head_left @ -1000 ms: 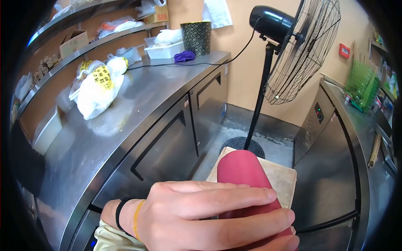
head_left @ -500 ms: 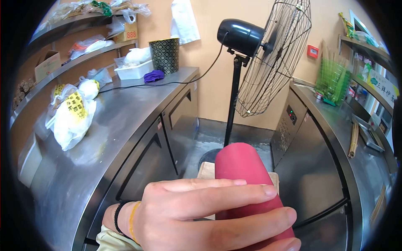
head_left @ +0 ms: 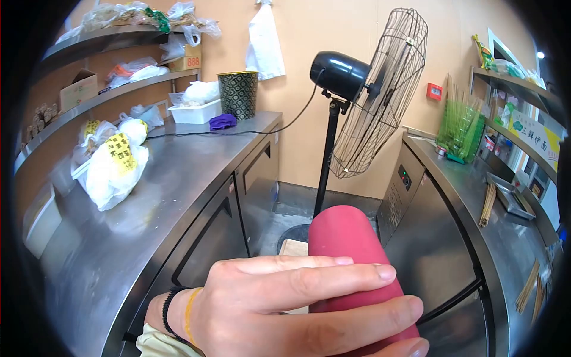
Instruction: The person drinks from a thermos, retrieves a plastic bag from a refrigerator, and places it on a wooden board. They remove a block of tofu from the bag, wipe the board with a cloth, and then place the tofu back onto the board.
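Observation:
My left hand [head_left: 285, 300] reaches in from the lower left, back of the hand toward me. Its fingers lie across a smooth pink-red cylinder [head_left: 345, 232] with a rounded far end, curving over its near side. What kind of thing the cylinder is, I cannot tell. Its lower part runs out of the frame beneath the fingers, and my thumb is hidden. A black band and a yellow band circle the wrist above a pale sleeve. My right hand is out of view.
A steel counter [head_left: 196, 143] on the left bears white plastic bags [head_left: 116, 172], a patterned bin [head_left: 238, 95] and a purple cloth [head_left: 223, 121]. A black standing fan [head_left: 342, 74] is ahead. The right counter [head_left: 458, 178] holds skewers [head_left: 488, 205] and a metal tray [head_left: 511, 196].
The view has tilted up and swung slightly right, so the room's things sit lower and more of the right counter shows. My left hand keeps its hold on the cylinder.

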Demonstrator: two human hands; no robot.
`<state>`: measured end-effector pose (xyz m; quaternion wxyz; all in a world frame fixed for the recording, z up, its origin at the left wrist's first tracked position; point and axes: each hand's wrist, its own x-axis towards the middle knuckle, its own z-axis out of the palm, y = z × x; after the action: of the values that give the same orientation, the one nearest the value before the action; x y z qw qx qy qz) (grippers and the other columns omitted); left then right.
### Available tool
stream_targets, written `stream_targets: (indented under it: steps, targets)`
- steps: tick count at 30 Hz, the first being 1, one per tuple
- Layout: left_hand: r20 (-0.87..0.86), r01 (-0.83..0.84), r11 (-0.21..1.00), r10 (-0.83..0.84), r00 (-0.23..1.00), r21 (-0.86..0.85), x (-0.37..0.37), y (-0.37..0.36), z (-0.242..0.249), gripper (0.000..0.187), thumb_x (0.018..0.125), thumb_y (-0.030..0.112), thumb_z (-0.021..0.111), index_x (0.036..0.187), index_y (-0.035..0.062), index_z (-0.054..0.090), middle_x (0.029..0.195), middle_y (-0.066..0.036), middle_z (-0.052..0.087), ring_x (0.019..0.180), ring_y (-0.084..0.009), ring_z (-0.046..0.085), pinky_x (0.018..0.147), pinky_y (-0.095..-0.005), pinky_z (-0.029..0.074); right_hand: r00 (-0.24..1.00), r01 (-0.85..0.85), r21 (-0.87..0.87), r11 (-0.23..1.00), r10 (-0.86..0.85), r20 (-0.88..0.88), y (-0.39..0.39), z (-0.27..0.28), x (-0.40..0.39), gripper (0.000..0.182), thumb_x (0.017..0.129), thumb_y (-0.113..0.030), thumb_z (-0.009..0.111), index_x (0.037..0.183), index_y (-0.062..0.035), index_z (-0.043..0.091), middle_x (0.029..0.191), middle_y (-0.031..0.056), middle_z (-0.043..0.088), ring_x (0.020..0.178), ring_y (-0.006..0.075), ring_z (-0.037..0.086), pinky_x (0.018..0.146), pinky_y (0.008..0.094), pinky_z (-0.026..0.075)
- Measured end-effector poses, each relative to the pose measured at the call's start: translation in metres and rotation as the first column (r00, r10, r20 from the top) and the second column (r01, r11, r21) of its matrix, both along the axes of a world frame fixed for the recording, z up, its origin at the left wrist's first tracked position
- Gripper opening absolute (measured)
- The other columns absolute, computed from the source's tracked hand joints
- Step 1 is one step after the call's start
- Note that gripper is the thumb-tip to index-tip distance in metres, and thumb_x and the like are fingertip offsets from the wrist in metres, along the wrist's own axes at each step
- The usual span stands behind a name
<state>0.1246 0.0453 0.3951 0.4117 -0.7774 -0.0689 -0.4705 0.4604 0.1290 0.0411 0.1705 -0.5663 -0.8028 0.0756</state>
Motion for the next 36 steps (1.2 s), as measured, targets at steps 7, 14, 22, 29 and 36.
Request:
stream_targets:
  steps: [7, 14, 22, 29, 36]
  targets:
    - [-0.099, -0.097, 0.988, 0.085, 0.991, -0.116, 0.0, -0.035, 0.004, 0.04, 0.063, 0.014, 0.084, 0.097, 0.014, 0.064, 0.098, -0.007, 0.069, 0.082, -0.025, 0.068, 0.066, -0.0299, 0.058, 0.998, -0.05, 0.18, 0.982, 0.055, -0.021, 0.023, -0.025, -0.023, 0.009, 0.072, -0.016, 0.063, 0.071, -0.0065, 0.064, 0.078, 0.0121, 0.061, 0.087, 0.0306, 0.056, 0.085, 0.0426, 0.04]
    - [0.239, 0.121, 0.714, 0.067, 0.969, -0.69, 0.007, -0.049, -0.061, 0.023, 0.077, 0.017, 0.071, 0.097, 0.0085, 0.064, 0.098, -0.014, 0.069, 0.088, -0.0309, 0.068, 0.076, -0.038, 0.057, 0.993, -0.119, 0.244, 0.963, 0.112, 0.039, 0.027, -0.038, -0.034, 0.011, 0.071, -0.018, 0.062, 0.076, -0.0086, 0.065, 0.081, 0.009, 0.063, 0.087, 0.028, 0.057, 0.084, 0.0418, 0.041]
    - [0.459, 0.459, 0.014, 0.064, 0.886, -0.888, 0.006, -0.03, -0.125, 0.048, 0.073, 0.016, 0.076, 0.114, -0.002, 0.058, 0.105, -0.018, 0.067, 0.094, -0.0287, 0.068, 0.082, -0.0343, 0.054, 0.992, -0.106, 0.252, 0.962, 0.086, 0.09, 0.016, -0.033, -0.033, 0.01, 0.071, -0.019, 0.062, 0.074, -0.01, 0.062, 0.081, 0.0071, 0.061, 0.09, 0.0274, 0.056, 0.085, 0.0418, 0.041]
    - [0.38, 0.385, 0.013, 0.196, 0.904, -0.923, -0.029, -0.01, -0.19, 0.08, 0.061, 0.027, 0.088, 0.125, -0.0013, 0.052, 0.115, -0.016, 0.063, 0.105, -0.0266, 0.063, 0.091, -0.0347, 0.049, 0.99, -0.085, 0.252, 0.964, 0.053, 0.13, 0.014, -0.037, -0.032, 0.011, 0.073, -0.02, 0.06, 0.076, -0.0095, 0.063, 0.087, 0.008, 0.063, 0.097, 0.0284, 0.056, 0.091, 0.0419, 0.039]
    - [0.451, 0.479, 0.016, 0.368, 0.813, -0.877, -0.043, -0.007, -0.236, 0.078, 0.064, 0.026, 0.086, 0.127, -0.0023, 0.05, 0.116, -0.016, 0.062, 0.107, -0.0213, 0.062, 0.092, -0.0341, 0.05, 0.943, -0.315, -0.428, 0.847, 0.227, -0.244, 0.021, -0.017, -0.052, 0.04, 0.077, -0.025, 0.072, 0.113, -0.0114, 0.061, 0.109, 0.0056, 0.062, 0.108, 0.0227, 0.055, 0.094, 0.0388, 0.041]
